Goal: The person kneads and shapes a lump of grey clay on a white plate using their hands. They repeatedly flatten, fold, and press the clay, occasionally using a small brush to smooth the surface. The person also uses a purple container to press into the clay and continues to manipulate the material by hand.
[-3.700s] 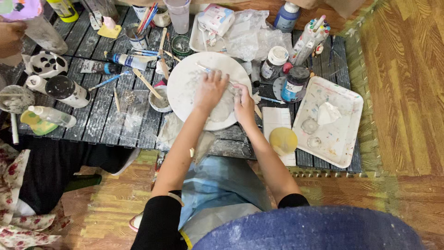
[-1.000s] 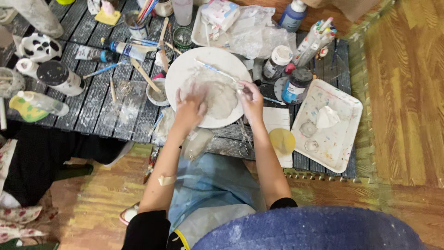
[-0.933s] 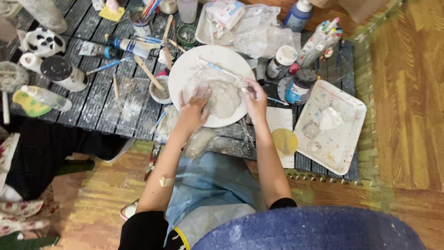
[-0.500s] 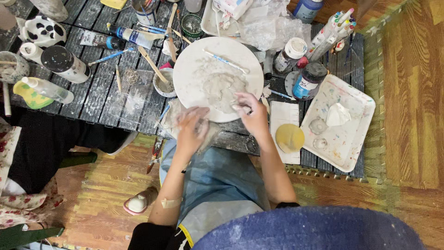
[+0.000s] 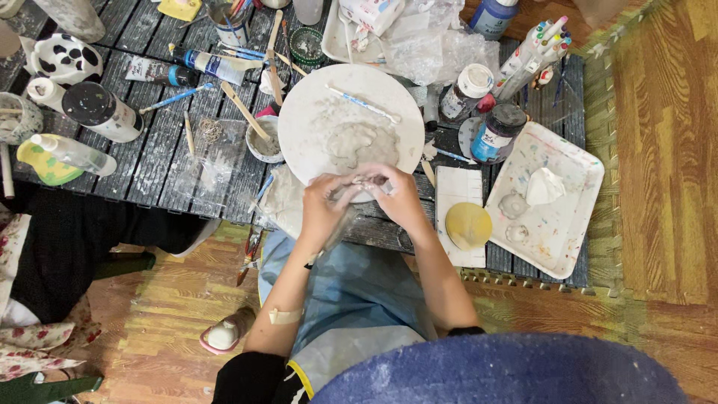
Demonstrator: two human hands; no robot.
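My left hand [image 5: 323,206] and my right hand [image 5: 396,196] meet at the near rim of a round white board [image 5: 314,112], and both pinch a small grey lump of clay [image 5: 357,185] between the fingertips. A flat, lumpy slab of grey clay [image 5: 359,142] lies on the board just beyond my hands. A thin blue-handled tool [image 5: 363,105] rests across the board's far side. Both hands are smeared with clay.
A dark slatted table [image 5: 142,157] carries paint tubes, brushes, jars, a small bowl [image 5: 263,142] and a black-and-white cow figure [image 5: 63,60]. A white paint-stained tray [image 5: 576,194] and a yellow disc [image 5: 468,226] sit right. Another person's dark clothing [image 5: 60,247] is at left.
My hands left the clay slab on the board, drew back to the near rim and came together around a small piece of clay. The view shifted slightly.
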